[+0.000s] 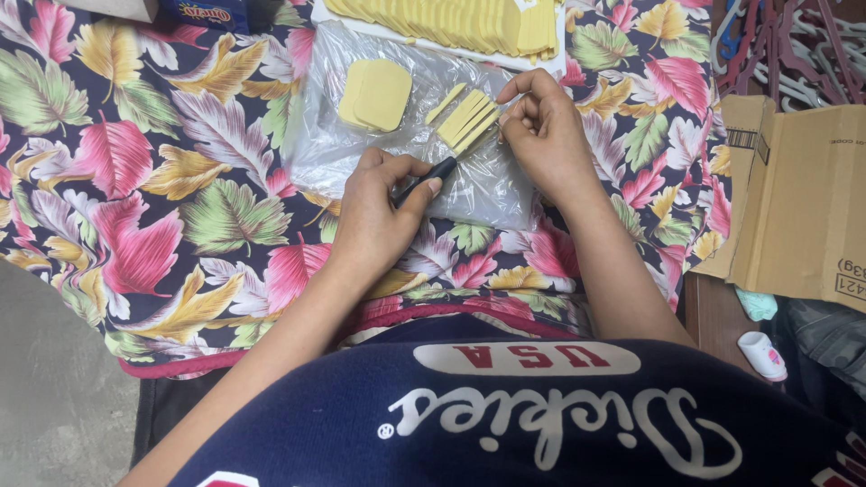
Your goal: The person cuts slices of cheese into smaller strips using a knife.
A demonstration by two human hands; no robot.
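Note:
My left hand grips a black-handled knife, its tip pointing toward a yellow slab cut into strips. My right hand pinches the right end of those strips and holds them down. One loose yellow strip lies just left of them. A small stack of whole yellow squares rests further left. All of this sits on a clear plastic sheet spread over a leaf-patterned cloth.
A long row of yellow slices on a white tray runs along the far edge. A cardboard box stands at the right, with pink and white hangers behind it. A blue box lies at the top left.

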